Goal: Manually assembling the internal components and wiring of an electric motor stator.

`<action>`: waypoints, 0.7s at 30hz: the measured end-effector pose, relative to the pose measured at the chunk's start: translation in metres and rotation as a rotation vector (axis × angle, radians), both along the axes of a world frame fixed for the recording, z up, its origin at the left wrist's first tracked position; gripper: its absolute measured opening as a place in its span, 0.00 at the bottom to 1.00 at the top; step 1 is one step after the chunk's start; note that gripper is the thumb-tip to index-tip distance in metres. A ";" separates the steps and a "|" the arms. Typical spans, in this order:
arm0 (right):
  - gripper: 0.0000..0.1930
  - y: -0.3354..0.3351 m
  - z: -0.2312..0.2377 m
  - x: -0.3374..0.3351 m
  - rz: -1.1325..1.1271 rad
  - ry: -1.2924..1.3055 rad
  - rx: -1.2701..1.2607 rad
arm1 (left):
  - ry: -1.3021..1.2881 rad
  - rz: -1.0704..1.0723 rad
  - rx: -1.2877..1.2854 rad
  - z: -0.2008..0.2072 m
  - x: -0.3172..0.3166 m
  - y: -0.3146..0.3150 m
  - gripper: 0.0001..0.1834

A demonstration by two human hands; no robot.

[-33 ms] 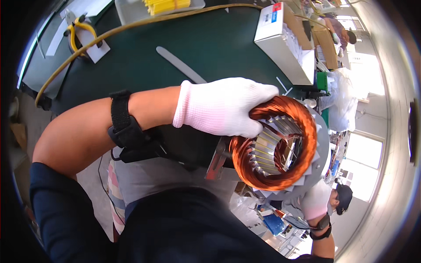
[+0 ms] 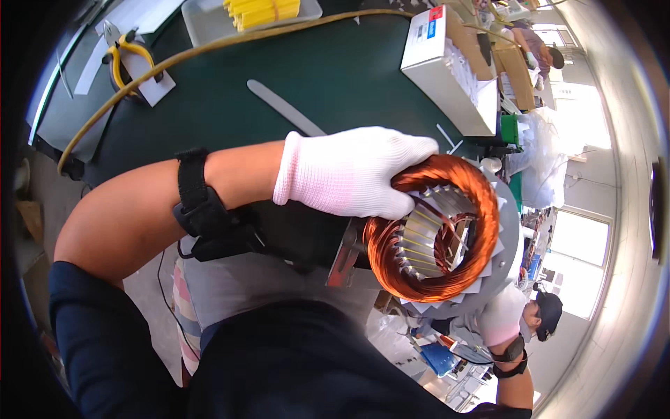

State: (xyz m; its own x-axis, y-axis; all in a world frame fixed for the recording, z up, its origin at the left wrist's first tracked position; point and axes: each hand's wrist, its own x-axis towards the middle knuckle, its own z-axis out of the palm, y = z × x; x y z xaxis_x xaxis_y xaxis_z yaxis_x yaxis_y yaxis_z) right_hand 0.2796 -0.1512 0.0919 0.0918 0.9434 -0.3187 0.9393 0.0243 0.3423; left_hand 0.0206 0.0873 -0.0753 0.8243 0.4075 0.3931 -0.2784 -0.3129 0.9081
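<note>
A motor stator [image 2: 481,216] with a thick ring of copper windings is held up in front of me, tilted so that I look into its bore. Slots with thin yellow strips line the inside, and white paper tabs stick out round the winding. My left hand [image 2: 356,171], in a white knit glove, is closed on the winding's upper left, thumb at the inner edge. Under the lower right rim of the grey core [image 2: 511,216], my gloved right hand [image 2: 502,315] supports the stator; its fingers are mostly hidden behind it.
On the dark green table [image 2: 209,112] lie a grey flat strip [image 2: 283,105], yellow-handled pliers [image 2: 125,59] and a brown cable [image 2: 230,40]. Farther back are a tray of yellow strips [image 2: 262,12] and a white box [image 2: 447,77]. Co-workers [image 2: 548,314] appear at the right.
The stator and my left hand have shifted very slightly to the left. Both hands keep their hold.
</note>
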 end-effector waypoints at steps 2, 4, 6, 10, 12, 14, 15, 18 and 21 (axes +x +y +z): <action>0.21 0.013 0.002 -0.013 0.026 0.144 -0.041 | -0.014 -0.030 0.012 -0.004 0.001 0.004 0.22; 0.20 0.018 -0.003 -0.019 0.025 0.149 -0.033 | -0.011 -0.015 0.025 -0.003 -0.002 0.002 0.22; 0.20 0.022 -0.007 -0.021 0.017 0.165 -0.027 | -0.003 0.000 0.028 -0.002 -0.004 0.002 0.22; 0.19 0.023 -0.015 -0.018 -0.015 0.209 -0.023 | -0.005 -0.053 0.043 -0.001 -0.004 0.007 0.23; 0.19 0.025 -0.017 -0.022 -0.039 0.222 -0.002 | 0.010 -0.046 0.083 -0.001 -0.006 0.010 0.25; 0.18 0.026 -0.015 -0.022 -0.048 0.229 0.013 | -0.008 -0.013 0.096 -0.001 -0.002 0.006 0.24; 0.18 0.027 -0.015 -0.023 -0.053 0.233 0.021 | -0.022 0.019 0.107 -0.002 -0.001 0.004 0.24; 0.17 0.026 -0.015 -0.025 -0.073 0.250 0.045 | 0.017 0.053 0.102 -0.002 -0.001 -0.001 0.23; 0.17 0.026 -0.021 -0.025 -0.086 0.283 0.066 | 0.029 0.072 0.093 -0.004 0.001 -0.003 0.23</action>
